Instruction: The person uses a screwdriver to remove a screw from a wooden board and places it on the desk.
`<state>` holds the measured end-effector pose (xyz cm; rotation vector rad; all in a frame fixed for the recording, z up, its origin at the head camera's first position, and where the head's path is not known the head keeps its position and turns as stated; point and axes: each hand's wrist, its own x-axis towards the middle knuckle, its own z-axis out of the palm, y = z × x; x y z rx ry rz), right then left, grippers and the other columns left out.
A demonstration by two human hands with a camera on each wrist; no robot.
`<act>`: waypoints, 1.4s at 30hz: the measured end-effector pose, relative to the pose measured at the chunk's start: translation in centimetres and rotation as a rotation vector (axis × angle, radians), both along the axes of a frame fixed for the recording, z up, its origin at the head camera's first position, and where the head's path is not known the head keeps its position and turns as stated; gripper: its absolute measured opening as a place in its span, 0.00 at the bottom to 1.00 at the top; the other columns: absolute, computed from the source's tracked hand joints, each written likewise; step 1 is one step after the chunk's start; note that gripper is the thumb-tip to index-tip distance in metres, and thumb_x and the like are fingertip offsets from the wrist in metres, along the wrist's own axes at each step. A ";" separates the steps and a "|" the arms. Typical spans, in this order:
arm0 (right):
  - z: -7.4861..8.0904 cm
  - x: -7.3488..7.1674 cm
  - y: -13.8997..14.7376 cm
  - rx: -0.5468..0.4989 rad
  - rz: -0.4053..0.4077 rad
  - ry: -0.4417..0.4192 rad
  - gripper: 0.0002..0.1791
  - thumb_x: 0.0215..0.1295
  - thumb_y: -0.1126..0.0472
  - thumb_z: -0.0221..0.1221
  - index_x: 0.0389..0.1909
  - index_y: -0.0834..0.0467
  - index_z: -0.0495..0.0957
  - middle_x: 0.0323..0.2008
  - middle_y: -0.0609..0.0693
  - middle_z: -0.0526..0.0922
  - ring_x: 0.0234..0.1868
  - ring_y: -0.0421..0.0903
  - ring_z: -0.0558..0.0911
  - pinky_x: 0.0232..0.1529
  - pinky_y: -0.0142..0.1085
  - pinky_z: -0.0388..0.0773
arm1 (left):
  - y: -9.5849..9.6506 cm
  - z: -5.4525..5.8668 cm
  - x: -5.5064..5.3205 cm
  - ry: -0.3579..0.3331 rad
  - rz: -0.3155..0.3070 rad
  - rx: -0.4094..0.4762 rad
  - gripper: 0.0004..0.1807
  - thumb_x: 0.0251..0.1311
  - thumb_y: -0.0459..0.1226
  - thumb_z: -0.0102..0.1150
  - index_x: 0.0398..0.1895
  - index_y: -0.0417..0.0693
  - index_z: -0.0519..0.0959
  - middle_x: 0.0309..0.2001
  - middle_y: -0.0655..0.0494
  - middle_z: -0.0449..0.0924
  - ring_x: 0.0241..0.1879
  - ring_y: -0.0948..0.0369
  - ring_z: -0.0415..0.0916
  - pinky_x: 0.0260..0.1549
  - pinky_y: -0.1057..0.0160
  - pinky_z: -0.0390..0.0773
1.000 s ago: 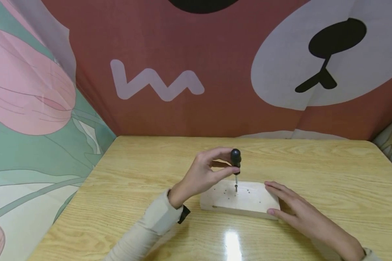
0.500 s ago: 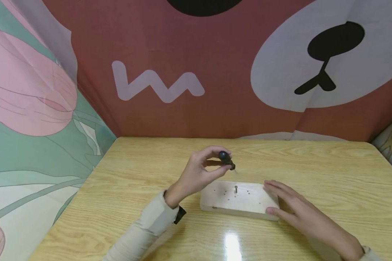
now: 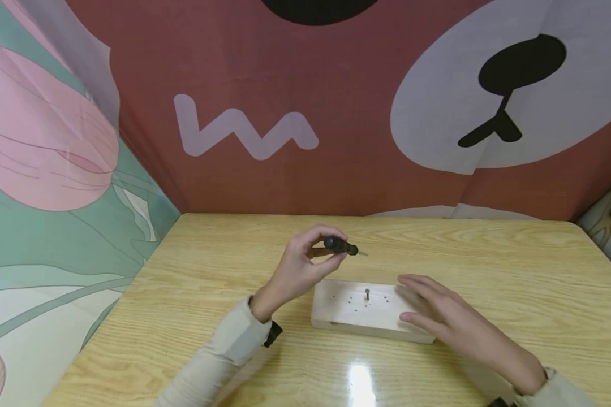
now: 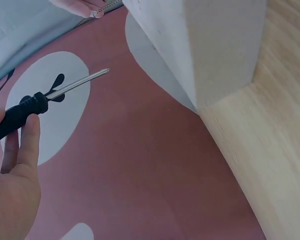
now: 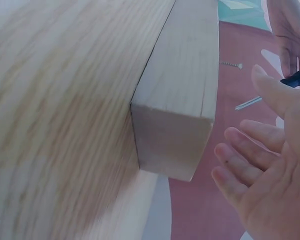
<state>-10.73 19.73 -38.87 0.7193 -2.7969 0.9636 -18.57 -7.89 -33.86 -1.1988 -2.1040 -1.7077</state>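
My left hand (image 3: 301,263) grips a black-handled screwdriver (image 3: 340,245) between thumb and fingers, above and behind the left part of a pale wooden block (image 3: 371,325). The screwdriver's metal shaft (image 4: 80,85) points right, clear of the block, and ends in a cross-shaped tip. A screw (image 3: 368,294) stands upright in the top of the block, its thread showing in the right wrist view. Several small holes dot the wood around it. My right hand (image 3: 453,319) hovers over the block's right end, fingers spread and holding nothing; in the right wrist view its fingers are off the wood.
The block lies on a light wood-grain table (image 3: 224,254). Behind the table hangs a red-brown cloth (image 3: 285,181) with a cartoon face, and at the left a green cloth with pink flowers (image 3: 46,130).
My left hand has lifted the screwdriver off the screw, drawn it left and tipped it nearly level. My right hand has let go of the block's end and shifted left over it.
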 end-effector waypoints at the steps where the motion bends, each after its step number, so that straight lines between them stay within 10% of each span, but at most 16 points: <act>1: 0.1 0.0 -0.2 -0.007 0.002 -0.011 0.31 0.68 0.50 0.62 0.68 0.58 0.70 0.66 0.56 0.74 0.65 0.58 0.75 0.59 0.58 0.75 | -0.1 0.0 0.0 0.000 0.005 -0.002 0.13 0.57 0.20 0.62 0.46 0.32 0.78 0.43 0.37 0.81 0.44 0.54 0.82 0.44 0.62 0.87; 18: 0.2 -1.3 -3.2 -0.019 0.048 -0.035 0.27 0.69 0.50 0.61 0.64 0.58 0.74 0.62 0.52 0.79 0.62 0.55 0.78 0.60 0.53 0.77 | -1.8 -0.6 -0.4 -0.008 0.150 -0.029 0.15 0.56 0.23 0.66 0.48 0.32 0.80 0.45 0.39 0.84 0.44 0.53 0.84 0.43 0.64 0.87; 42: -1.0 -2.5 -5.7 -0.001 -0.026 0.082 0.14 0.64 0.60 0.65 0.50 0.57 0.84 0.44 0.45 0.88 0.46 0.46 0.84 0.50 0.47 0.84 | -2.8 -1.1 -0.6 -0.037 0.185 -0.032 0.17 0.55 0.25 0.68 0.50 0.36 0.81 0.42 0.41 0.85 0.41 0.56 0.86 0.41 0.64 0.87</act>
